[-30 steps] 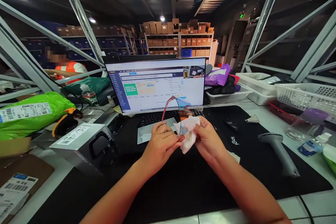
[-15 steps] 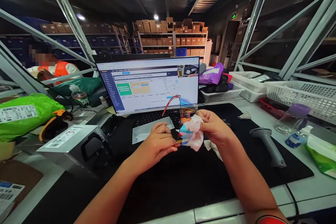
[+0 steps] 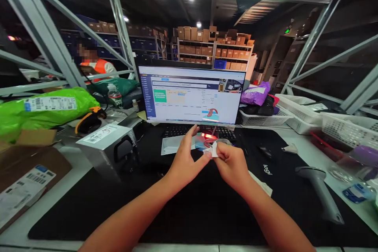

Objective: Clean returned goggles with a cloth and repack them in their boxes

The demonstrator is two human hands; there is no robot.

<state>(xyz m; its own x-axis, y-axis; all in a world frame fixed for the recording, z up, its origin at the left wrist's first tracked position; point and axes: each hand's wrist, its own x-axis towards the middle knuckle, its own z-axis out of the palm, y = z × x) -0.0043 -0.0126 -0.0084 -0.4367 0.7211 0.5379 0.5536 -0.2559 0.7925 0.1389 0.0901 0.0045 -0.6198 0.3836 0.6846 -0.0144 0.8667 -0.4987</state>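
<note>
Right hand (image 3: 232, 163): grip closed on crumpled white tissue (image 3: 214, 151) | left hand (image 3: 183, 160): grip spread wide, thumb at tissue | red-armed glasses (image 3: 210, 141): blurred from here, beside tissue

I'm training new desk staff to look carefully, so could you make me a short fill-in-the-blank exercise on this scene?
1. The right hand grips a tissue whose colour is ____.
2. The gray scanner lies on the black mat, to the ____ of that hand.
3. The plastic parcel behind the silver box is bright ____.
4. The pale letters on the mat spell ____.

Missing words: white; right; green; logi.
</note>
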